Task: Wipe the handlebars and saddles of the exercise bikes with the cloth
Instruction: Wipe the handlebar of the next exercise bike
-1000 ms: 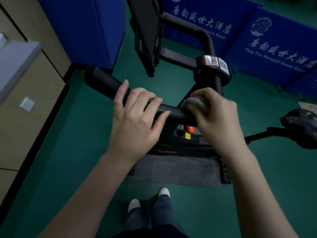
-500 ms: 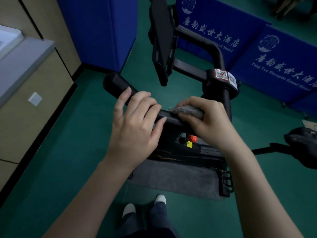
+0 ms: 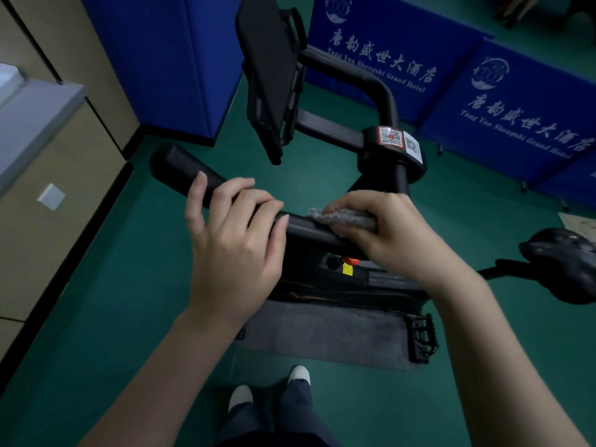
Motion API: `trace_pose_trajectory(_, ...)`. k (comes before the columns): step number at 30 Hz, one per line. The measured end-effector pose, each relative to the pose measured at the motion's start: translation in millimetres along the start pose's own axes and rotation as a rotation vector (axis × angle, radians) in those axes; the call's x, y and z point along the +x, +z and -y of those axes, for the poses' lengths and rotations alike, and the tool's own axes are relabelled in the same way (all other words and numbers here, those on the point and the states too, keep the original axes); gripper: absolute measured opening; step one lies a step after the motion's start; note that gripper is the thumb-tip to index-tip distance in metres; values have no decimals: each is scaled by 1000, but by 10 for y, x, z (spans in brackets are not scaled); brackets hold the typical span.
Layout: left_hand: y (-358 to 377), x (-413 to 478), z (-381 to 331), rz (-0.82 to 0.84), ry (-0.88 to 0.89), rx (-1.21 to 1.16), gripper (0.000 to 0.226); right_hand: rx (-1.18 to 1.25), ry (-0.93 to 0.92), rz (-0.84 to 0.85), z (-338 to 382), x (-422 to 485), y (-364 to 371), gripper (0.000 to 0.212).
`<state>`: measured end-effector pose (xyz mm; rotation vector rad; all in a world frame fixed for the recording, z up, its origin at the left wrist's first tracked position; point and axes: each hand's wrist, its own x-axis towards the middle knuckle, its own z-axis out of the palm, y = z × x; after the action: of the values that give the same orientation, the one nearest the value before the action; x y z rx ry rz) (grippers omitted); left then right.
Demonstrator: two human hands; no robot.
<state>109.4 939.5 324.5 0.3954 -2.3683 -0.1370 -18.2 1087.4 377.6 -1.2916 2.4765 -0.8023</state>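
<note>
From the head view, green floor (image 3: 96,317) lies open to the left of the bike and in front of the person's white shoes (image 3: 240,396). A beige cabinet front (image 3: 48,253) with a dark base strip bounds that room on the left. Blue padded screens (image 3: 516,101) with white lettering close off the far side and right.

A black console panel (image 3: 271,75) stands tilted above the far end of the handlebar (image 3: 180,171), close over it. The stem clamp, bearing a QR sticker (image 3: 391,137), sits just behind the right hand (image 3: 396,240). Below are a red knob (image 3: 351,262), a grey mat (image 3: 322,330) under the frame and a black pedal (image 3: 422,340) at the mat's right edge. The black saddle (image 3: 567,262) is at the right edge, well apart from both hands.

The handlebar is a thick matt black bar running from upper left to centre. The left hand (image 3: 235,250) rests on it with its fingers curled over the top and its thumb spread. The right hand's fingers are closed round a bunched grey cloth (image 3: 346,217), pressing it on the bar just beside the left fingertips.
</note>
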Motion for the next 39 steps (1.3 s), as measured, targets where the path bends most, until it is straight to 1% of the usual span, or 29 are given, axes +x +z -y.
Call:
trace_pose_trajectory(5, 135, 19, -248, 44, 55, -93, 18, -69, -17, -205, -137, -292, 79, 29)
trace_pose_trajectory(9, 246, 30, -361, 119, 70, -133, 22, -128, 54, -372, -249, -403, 142, 33)
trace_pose_trajectory(11, 277, 22, -365, 121, 67, -141, 23, -106, 84, -415, -254, -412, 174, 35)
trace_pose_trajectory(14, 296, 16, -365, 110, 59, -154, 24, -78, 35, -366, -222, -397, 179, 32)
trace_pose_trajectory(17, 311, 17, -368, 96, 46, -168, 21, -95, -18, -204, -270, -329, 49, 25)
trace_pose_trajectory(19, 314, 24, -372, 88, 43, -174, 21, -132, -16, -116, -365, -263, -80, 21)
trace_pose_trajectory(21, 311, 29, -376, 84, 47, -176, 22, -147, 7, -123, -438, -232, -145, 20)
trace_pose_trajectory(25, 299, 27, -380, 86, 47, -166, 22, -29, 12, -274, -394, -323, 33, 24)
trace_pose_trajectory(28, 301, 21, -377, 88, 54, -151, 23, 57, 41, -468, -392, -407, 208, 28)
trace_pose_trajectory(32, 306, 16, -377, 84, 58, -136, 24, 90, 120, -757, -426, -560, 431, 34)
trace_pose_trajectory(36, 312, 19, -384, 79, 60, -121, 23, 153, 198, -933, -429, -628, 627, 28)
trace_pose_trajectory(39, 317, 11, -390, 83, 58, -115, 23, 218, 221, -988, -427, -600, 707, 19)
